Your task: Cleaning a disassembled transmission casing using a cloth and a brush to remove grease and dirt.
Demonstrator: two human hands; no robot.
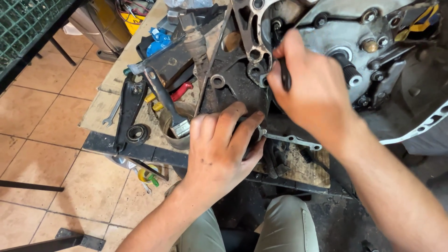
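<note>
A greasy grey engine case (354, 28) with bolts and a splined shaft lies on a low workbench at the upper right. My right hand (312, 91) is closed around a thin dark tool (283, 70) whose tip goes into an opening in the case. Lower on the bench, my left hand (224, 149) curls over a dark round part (255, 134) at the bench's front; most of that part is hidden under my fingers. A flat metal gasket-like strip (294, 140) lies just right of the left hand.
A paintbrush (168, 105) stands in a grimy cup (170, 130) left of my left hand. A black bracket (130, 112), a wrench (112, 113), red-handled tools (182, 91) and a blue rag (159, 39) crowd the bench's left. The floor is tiled, and my knees (284, 224) show below.
</note>
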